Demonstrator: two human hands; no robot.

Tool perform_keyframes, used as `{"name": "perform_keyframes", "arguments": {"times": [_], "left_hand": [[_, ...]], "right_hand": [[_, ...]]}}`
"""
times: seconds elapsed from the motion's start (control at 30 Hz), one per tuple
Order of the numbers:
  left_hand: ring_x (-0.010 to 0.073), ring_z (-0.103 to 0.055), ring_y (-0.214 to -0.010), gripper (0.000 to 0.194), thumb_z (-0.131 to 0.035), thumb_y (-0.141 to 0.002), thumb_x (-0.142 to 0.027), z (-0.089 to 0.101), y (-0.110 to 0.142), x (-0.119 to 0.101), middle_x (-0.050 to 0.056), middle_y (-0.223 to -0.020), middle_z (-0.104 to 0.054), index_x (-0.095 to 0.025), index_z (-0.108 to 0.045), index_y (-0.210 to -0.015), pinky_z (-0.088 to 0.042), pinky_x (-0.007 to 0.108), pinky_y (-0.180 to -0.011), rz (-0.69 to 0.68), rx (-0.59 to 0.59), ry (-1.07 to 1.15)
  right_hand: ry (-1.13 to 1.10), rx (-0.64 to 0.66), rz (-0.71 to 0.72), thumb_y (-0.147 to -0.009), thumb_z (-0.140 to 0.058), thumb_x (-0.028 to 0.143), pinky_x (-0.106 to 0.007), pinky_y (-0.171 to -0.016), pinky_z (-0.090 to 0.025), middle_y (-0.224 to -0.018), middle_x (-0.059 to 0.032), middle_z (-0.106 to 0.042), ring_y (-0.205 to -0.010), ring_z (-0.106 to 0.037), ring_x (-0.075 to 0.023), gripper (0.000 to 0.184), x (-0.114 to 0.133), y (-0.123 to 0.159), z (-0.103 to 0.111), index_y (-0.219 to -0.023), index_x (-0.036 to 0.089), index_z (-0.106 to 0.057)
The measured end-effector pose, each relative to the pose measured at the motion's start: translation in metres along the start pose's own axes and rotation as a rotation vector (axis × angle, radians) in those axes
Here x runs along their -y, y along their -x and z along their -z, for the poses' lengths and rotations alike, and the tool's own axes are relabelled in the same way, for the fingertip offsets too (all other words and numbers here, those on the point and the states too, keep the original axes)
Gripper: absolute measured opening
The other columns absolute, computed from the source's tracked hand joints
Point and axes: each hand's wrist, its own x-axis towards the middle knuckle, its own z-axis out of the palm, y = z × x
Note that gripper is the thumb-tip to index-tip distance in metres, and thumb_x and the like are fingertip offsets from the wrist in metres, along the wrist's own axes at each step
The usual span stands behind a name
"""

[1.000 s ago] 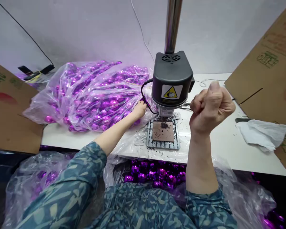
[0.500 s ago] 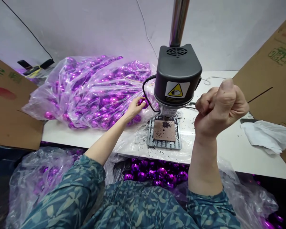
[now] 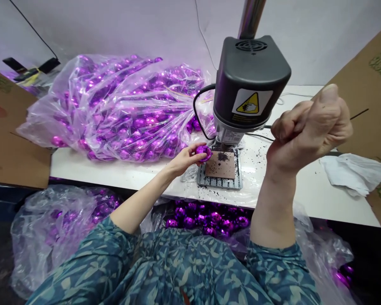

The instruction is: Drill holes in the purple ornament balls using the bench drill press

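Note:
My left hand [image 3: 188, 158] pinches a shiny purple faceted ball [image 3: 203, 153] between thumb and fingers, at the left edge of the drill plate. A brown square board [image 3: 220, 168] with a small dark hole lies on the slotted metal base [image 3: 206, 182], with dark shavings scattered over it. Above the board stands a black bench drill head [image 3: 254, 72] with a yellow warning label. My right hand [image 3: 313, 123] is raised to the right of the drill head, closed in a fist. Whatever is inside that fist is hidden.
A large clear bag of purple balls [image 3: 120, 110] lies on the white table [image 3: 92, 173] at the left. More purple balls [image 3: 209, 218] are below the table edge. Cardboard boxes [image 3: 15, 148] flank both sides. A white cloth [image 3: 352, 171] lies at the right.
My left hand has moved from the bag's mouth down and right towards the board with a purple ball. My right hand stays closed beside the drill. The camera view has shifted slightly.

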Motion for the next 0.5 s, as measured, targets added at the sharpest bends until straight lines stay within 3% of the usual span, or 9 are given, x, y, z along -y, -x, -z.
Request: {"name": "perform_keyframes", "arguments": {"times": [0.07,0.17,0.37,0.5], "left_hand": [[0.0193,-0.069,-0.097,0.066,-0.090,-0.074,-0.029,-0.004,-0.002,0.010,0.010,-0.115,-0.071,-0.018,-0.057,-0.131,-0.057,0.035,-0.090,-0.079,0.020,-0.136],[0.0230,-0.068,-0.104,0.060,-0.088,-0.077,-0.035,-0.008,-0.011,0.023,0.012,-0.116,-0.069,-0.015,-0.058,-0.125,-0.054,0.044,-0.099,-0.133,0.054,-0.251],[0.0195,-0.068,-0.093,0.056,-0.084,-0.079,-0.031,-0.013,-0.028,0.036,0.012,-0.118,-0.071,-0.014,-0.061,-0.127,-0.056,0.037,-0.087,-0.171,0.113,-0.394],[0.0156,-0.066,-0.080,0.055,-0.084,-0.078,-0.027,-0.021,-0.029,0.037,0.009,-0.110,-0.072,-0.014,-0.062,-0.126,-0.055,0.031,-0.074,-0.222,0.081,-0.553]], "right_hand": [[0.011,0.008,0.014,-0.091,-0.063,0.041,-0.025,-0.038,-0.019,-0.045,0.0080,-0.017,-0.035,-0.028,-0.0035,0.050,-0.002,0.000,0.001,-0.055,0.022,-0.033],[0.016,0.028,0.037,-0.092,-0.061,0.043,-0.022,-0.037,-0.022,-0.047,0.0080,-0.014,-0.035,-0.029,-0.0030,0.050,-0.004,0.001,0.001,-0.058,0.021,-0.033],[0.098,0.023,0.047,-0.093,-0.057,0.050,-0.021,-0.038,-0.022,-0.049,0.0071,-0.013,-0.037,-0.027,-0.0013,0.054,0.002,0.004,-0.003,-0.060,0.021,-0.026],[0.073,0.000,0.022,-0.087,-0.060,0.057,-0.025,-0.038,-0.023,-0.047,0.0076,-0.014,-0.036,-0.026,-0.0033,0.057,0.003,0.004,-0.004,-0.058,0.023,-0.026]]}}
